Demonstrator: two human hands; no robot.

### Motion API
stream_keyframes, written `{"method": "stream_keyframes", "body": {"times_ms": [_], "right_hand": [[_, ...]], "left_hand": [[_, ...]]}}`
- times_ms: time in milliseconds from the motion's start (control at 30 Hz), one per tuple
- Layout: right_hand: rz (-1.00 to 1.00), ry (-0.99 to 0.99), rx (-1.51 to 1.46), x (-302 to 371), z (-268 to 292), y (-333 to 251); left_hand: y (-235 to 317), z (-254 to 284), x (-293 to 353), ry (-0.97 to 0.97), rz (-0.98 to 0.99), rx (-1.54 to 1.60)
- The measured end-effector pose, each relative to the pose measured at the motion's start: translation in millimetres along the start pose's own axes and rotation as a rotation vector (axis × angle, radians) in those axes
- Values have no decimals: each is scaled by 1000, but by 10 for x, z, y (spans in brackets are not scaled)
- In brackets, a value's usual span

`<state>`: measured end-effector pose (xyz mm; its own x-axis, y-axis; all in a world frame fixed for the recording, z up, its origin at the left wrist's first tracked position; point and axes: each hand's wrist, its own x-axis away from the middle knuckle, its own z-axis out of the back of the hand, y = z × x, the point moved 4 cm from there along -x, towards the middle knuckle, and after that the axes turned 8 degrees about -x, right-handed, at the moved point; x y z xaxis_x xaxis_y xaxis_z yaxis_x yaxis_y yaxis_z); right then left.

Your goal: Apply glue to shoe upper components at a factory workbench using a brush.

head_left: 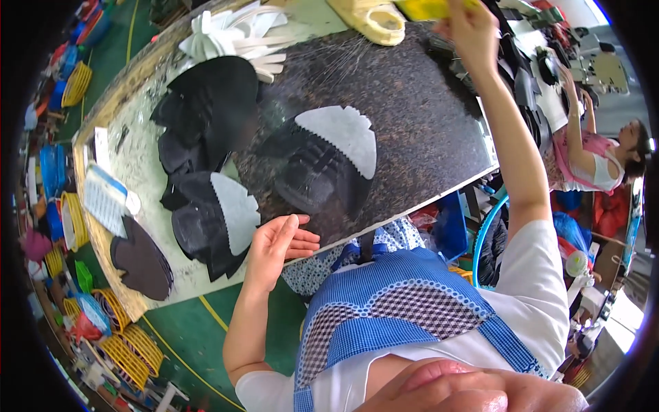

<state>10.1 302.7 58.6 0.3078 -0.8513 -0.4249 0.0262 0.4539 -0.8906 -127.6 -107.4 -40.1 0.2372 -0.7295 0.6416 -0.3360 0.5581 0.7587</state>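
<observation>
My left hand (281,248) rests at the table's near edge, fingers stretched out and thumb apart, holding nothing. Just beyond it, a black shoe upper (302,182) with a pale grey, zigzag-edged patch (343,134) lies on the dark speckled tabletop (412,103). A stack of similar uppers (195,220) sits left of that hand, with more black pieces (216,96) heaped behind. At the far right, my right hand (470,31) has its fingers curled at a bright yellow object (422,8), cut off by the frame. What those fingers grip is unclear.
A pale yellow clog-like shoe (377,24) and white strips (237,34) lie at the far side. Dark brown cut pieces (142,261) and a written sheet (106,199) are at the left end. Another person (590,154) works at the right. Yellow baskets (134,353) stand on the floor.
</observation>
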Motion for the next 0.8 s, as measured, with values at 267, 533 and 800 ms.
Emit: {"method": "stream_keyframes", "body": {"times_ms": [267, 533, 800], "right_hand": [[-338, -220, 12, 96, -72, 436], [43, -418, 814, 408, 1304, 994], [-677, -458, -862, 920, 976, 293]], "left_hand": [[234, 164, -177, 94, -440, -291], [953, 212, -318, 272, -344, -1331], [1149, -449, -377, -29, -614, -608]]}}
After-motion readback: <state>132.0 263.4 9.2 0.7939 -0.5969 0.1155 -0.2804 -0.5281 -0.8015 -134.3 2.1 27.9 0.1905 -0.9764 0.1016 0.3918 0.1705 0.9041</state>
